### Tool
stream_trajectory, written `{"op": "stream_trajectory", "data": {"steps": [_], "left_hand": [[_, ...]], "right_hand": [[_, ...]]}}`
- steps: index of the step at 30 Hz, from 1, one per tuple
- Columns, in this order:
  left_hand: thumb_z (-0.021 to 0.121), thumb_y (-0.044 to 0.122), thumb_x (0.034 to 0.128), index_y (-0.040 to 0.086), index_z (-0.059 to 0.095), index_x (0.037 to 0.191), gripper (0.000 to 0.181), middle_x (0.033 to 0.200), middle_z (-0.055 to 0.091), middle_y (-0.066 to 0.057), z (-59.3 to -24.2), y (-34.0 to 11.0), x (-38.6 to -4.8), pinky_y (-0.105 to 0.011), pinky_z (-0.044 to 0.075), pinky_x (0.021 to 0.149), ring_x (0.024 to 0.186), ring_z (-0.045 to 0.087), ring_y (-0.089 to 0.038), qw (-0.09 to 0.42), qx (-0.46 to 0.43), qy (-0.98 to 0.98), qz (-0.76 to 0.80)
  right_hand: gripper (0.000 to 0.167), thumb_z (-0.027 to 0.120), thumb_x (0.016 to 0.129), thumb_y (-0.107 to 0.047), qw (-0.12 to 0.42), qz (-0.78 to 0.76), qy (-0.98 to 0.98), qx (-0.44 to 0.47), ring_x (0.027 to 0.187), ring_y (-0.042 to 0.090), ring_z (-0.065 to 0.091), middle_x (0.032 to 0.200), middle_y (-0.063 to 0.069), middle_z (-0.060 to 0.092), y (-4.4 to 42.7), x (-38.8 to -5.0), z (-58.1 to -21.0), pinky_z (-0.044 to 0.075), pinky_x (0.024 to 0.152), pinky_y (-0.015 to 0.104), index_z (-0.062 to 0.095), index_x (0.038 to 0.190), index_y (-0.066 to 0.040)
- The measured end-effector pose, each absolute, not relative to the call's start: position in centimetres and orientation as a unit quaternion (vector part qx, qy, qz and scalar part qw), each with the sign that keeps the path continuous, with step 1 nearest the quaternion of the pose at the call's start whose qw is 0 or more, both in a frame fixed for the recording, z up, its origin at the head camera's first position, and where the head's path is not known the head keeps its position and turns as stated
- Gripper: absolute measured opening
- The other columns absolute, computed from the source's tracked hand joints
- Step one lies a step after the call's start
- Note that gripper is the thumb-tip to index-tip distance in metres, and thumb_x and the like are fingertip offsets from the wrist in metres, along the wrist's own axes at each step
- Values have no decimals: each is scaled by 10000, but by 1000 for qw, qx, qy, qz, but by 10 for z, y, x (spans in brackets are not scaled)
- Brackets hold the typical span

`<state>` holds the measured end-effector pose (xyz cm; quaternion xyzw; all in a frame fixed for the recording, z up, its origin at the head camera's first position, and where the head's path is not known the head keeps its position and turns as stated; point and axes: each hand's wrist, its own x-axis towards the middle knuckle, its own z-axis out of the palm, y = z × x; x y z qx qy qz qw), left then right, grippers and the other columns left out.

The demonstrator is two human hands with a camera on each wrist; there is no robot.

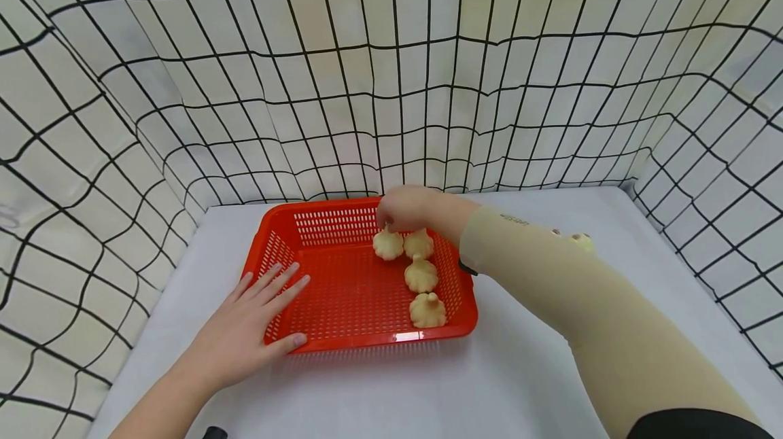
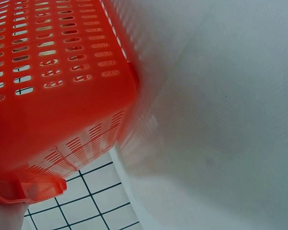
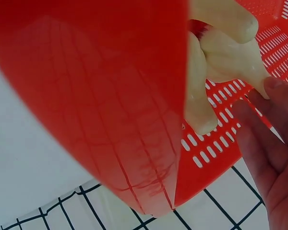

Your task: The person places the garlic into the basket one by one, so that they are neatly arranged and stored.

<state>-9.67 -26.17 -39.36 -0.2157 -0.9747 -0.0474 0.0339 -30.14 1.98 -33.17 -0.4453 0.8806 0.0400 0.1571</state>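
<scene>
My right hand [image 1: 404,208] reaches over the far side of a red plastic basket [image 1: 342,344]. Its thumb and fingertips pinch the stem of a pale garlic bulb [image 1: 388,246], whose neck [image 3: 259,81] meets the fingertips in the right wrist view. Right beside it sits a second garlic bulb [image 1: 419,246], and a third [image 1: 421,276] and a fourth [image 1: 427,311] line the basket's right side, stems up. Fingers spread, my left hand [image 1: 245,334] lies over the basket's left rim, the thumb at the near edge. The left wrist view mainly shows the basket's outer wall [image 2: 62,110].
Partly hidden behind the right sleeve [image 1: 550,289], pale yellowish things with brown spots [image 1: 581,242] lie on the white table [image 1: 391,398]. Black netting [image 1: 397,92] over white sheeting encloses the back and sides. A small black object [image 1: 215,433] shows at the near edge.
</scene>
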Motion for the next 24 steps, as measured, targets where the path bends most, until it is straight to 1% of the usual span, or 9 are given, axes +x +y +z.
{"op": "stream_trajectory", "data": {"steps": [2, 5, 11, 13, 20, 24], "left_hand": [[587, 669, 872, 257, 355, 1554, 830, 1620, 278, -20, -394, -262, -97, -468, -5, 1221, 1485, 216, -325, 38, -217, -974, -47], [578, 677, 873, 252, 363, 1551, 828, 1617, 284, -21, -394, -262, -96, -447, -21, 1222, 1480, 228, -329, 46, -221, -973, -46], [590, 662, 875, 248, 364, 1550, 824, 1615, 289, -22, -394, -262, -96, -460, 0, 1222, 1476, 238, -324, 57, -226, -971, -45], [598, 651, 876, 246, 360, 1552, 823, 1617, 285, -23, -393, -261, -96, -460, -5, 1221, 1478, 234, -323, 54, -226, -972, -47], [593, 650, 880, 247, 349, 1557, 824, 1624, 267, -23, -390, -259, -96, -513, 49, 1213, 1487, 217, -323, 36, -219, -974, -49], [593, 652, 879, 245, 355, 1554, 824, 1619, 279, -27, -391, -260, -96, -490, 25, 1218, 1477, 240, -329, 45, -223, -973, -46]], "right_hand": [[247, 622, 981, -171, 156, 43, 880, -446, 1103, 164, 601, 1168, -15, 689, 20, -302, -332, 488, 954, 321, 721, 1207, -145], [229, 632, 977, -170, 158, 48, 879, -447, 1080, 158, 599, 1144, -25, 693, 19, -301, -333, 492, 939, 310, 729, 1184, -155], [217, 666, 959, -183, 159, 64, 880, -444, 1051, 143, 596, 1123, -44, 689, 19, -299, -336, 495, 914, 301, 735, 1165, -173], [219, 672, 955, -189, 160, 70, 880, -441, 1053, 138, 598, 1124, -51, 690, 19, -298, -336, 494, 916, 298, 737, 1164, -182], [241, 666, 960, -210, 163, 81, 881, -436, 1072, 129, 597, 1151, -59, 685, 19, -300, -338, 490, 923, 291, 729, 1193, -203], [258, 665, 963, -231, 162, 80, 881, -438, 1103, 135, 591, 1182, -64, 677, 19, -300, -337, 487, 943, 304, 717, 1214, -203]]}}
